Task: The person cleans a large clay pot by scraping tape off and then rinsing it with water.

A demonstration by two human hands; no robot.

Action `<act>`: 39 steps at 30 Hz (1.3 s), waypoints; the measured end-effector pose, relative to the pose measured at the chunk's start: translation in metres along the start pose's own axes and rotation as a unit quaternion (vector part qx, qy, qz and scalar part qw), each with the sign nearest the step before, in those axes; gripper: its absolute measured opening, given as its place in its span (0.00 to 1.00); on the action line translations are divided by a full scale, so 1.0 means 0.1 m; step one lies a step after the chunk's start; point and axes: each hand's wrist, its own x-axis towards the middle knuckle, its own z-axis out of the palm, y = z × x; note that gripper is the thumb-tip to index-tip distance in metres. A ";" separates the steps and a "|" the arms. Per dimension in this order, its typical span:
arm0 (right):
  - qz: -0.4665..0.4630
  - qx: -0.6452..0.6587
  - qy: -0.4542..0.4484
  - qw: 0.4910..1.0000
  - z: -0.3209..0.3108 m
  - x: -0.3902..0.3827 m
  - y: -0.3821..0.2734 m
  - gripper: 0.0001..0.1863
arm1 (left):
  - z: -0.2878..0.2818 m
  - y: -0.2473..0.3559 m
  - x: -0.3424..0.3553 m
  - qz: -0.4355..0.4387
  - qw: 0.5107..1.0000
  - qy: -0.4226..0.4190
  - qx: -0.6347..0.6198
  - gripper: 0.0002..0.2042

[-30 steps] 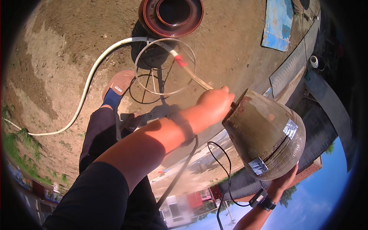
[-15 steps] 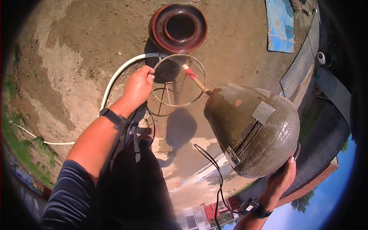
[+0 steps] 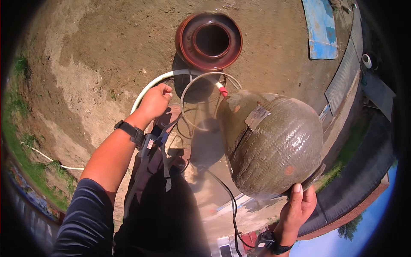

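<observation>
My right hand (image 3: pixel 296 207) grips the dark curved edge at the lower end of a large, wet, grey-brown jar-shaped vessel (image 3: pixel 278 141), thumb on top. The vessel is tilted, its narrow end toward the middle; silvery patches and a dark seam mark its side. A white hose (image 3: pixel 156 81) with a red band (image 3: pixel 223 91) leads up to that narrow end, where the join is hidden. My left hand (image 3: pixel 155 102) hangs left of a thin metal ring stand (image 3: pixel 181 100), apart from it, fingers curled in with nothing visible between them.
A glazed red-brown jar (image 3: pixel 185 40) with a wide rim stands beyond the ring on bare earth. A blue sheet (image 3: pixel 320 30) and grey corrugated panels (image 3: pixel 342 73) lie at right. A black cable (image 3: pixel 231 199) dangles near my right wrist.
The vessel has turned and shifted left, showing more of its rounded end and covering the stick by the red band. My left hand has come away from the ring.
</observation>
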 end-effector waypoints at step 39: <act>0.272 -0.023 0.002 0.962 0.20 -0.35 -0.50 0.25 | -0.22 -0.60 0.65 0.037 0.842 -0.040 0.536 0.13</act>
